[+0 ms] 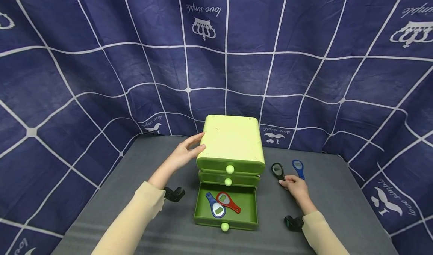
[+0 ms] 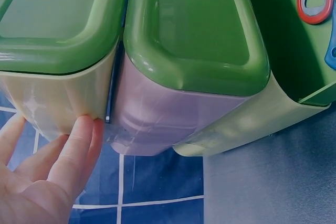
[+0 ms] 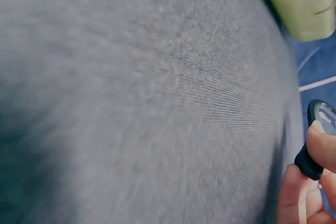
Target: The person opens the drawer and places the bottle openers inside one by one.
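Note:
A small drawer cabinet point(image 1: 233, 138) with a pale yellow-green top and green fronts stands in the middle of the head view. My left hand point(image 1: 184, 151) touches its left side, fingers point(image 2: 73, 153) extended against the top unit's wall. The bottom drawer point(image 1: 203, 222) is pulled out; a blue bottle opener point(image 1: 211, 201) and a red bottle opener point(image 1: 233, 205) lie in it, touching or overlapping. To the cabinet's right, my right hand point(image 1: 296, 188) pinches a black bottle opener point(image 1: 282, 177) by its handle end. Another blue bottle opener point(image 1: 302, 174) lies just beyond that hand.
Two upper drawers with round knobs point(image 1: 230, 169) are closed above the pulled-out one. Grey cloth point(image 1: 152, 225) covers the table. A blue curtain with white lines point(image 1: 247, 74) hangs behind and at both sides. Black wrist devices point(image 1: 174, 194) show beside both sleeves.

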Motion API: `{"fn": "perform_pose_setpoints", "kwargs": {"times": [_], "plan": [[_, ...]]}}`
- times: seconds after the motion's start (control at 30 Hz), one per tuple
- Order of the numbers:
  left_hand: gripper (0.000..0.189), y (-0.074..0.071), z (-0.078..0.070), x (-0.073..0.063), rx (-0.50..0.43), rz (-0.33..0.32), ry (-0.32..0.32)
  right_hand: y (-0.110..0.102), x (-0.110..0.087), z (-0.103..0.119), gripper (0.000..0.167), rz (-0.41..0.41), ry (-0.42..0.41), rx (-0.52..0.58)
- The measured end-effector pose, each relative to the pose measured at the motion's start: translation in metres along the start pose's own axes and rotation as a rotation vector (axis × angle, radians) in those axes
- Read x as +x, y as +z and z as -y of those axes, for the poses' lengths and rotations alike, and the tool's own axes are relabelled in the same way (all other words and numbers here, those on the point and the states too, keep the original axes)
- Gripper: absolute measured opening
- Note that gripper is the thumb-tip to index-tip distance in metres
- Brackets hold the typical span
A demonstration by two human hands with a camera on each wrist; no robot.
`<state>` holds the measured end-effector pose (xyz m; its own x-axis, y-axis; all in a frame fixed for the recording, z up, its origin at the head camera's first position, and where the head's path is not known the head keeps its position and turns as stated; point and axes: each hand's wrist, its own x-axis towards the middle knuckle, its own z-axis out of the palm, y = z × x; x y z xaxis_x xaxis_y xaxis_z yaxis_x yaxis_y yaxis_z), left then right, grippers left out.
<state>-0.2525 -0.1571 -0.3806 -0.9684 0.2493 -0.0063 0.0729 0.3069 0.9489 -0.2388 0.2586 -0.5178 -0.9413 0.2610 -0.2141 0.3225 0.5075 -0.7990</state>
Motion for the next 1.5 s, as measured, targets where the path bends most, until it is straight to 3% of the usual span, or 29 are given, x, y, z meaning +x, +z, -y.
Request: {"fn": "perform_pose_setpoints", "kwargs": {"times": [0.3, 0.43, 0.57, 0.73, 1.27, 1.5], "plan": [[0.059, -0.001, 0.000, 0.000, 0.009, -0.004, 0.005, -0.015, -0.026, 0.003, 0.049, 0.139, -0.001, 0.130], [0.060, -0.001, 0.001, 0.001, 0.007, 0.002, 0.005, -0.022, -0.041, 0.006, 0.040, 0.287, -0.002, 0.207], [0.061, -0.002, 0.001, 0.000, 0.005, 0.007, 0.006, -0.030, -0.055, 0.010, 0.035, 0.496, -0.053, 0.217], [0.062, -0.002, 0.001, 0.000, -0.006, 0.005, 0.003, -0.032, -0.070, 0.018, 0.044, 0.683, -0.148, 0.217], [0.061, -0.001, 0.000, 0.000, -0.018, 0.000, 0.004, 0.007, -0.098, 0.043, 0.039, 0.746, -0.217, 0.195], [0.060, 0.001, 0.000, 0.001, -0.020, 0.000, -0.002, 0.034, -0.106, 0.057, 0.040, 0.699, -0.191, 0.225]]}}
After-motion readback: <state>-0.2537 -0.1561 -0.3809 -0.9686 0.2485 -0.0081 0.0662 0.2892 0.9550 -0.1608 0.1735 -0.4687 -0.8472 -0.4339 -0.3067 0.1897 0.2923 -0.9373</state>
